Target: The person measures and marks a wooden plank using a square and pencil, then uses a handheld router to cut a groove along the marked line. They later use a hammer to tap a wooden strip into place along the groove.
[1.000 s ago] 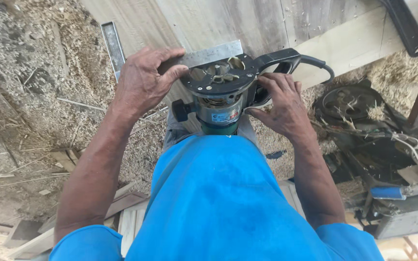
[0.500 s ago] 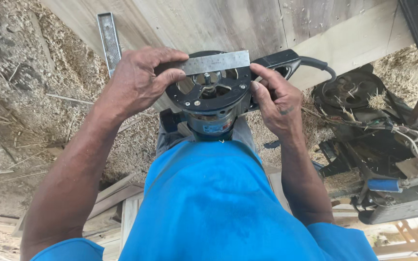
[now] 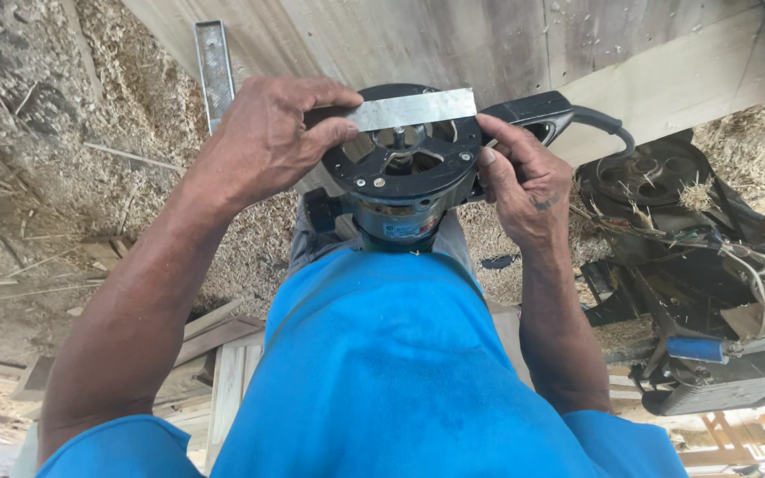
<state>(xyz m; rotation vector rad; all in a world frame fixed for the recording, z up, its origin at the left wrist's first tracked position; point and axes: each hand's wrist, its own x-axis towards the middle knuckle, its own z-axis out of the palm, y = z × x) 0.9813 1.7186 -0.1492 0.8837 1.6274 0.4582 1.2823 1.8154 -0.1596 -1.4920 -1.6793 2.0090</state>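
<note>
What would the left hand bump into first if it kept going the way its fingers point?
The left hand points right, along the flat metal strip it pinches over the round black tool base. Going on, it would probably meet the right hand at the strip's other end, though depth is hard to judge.

A metal bar (image 3: 214,71) is lying on sawdust (image 3: 64,133) up left of the fingers; dark machinery (image 3: 683,265) is sitting to their right, wooden slats (image 3: 214,336) lying below.
</note>
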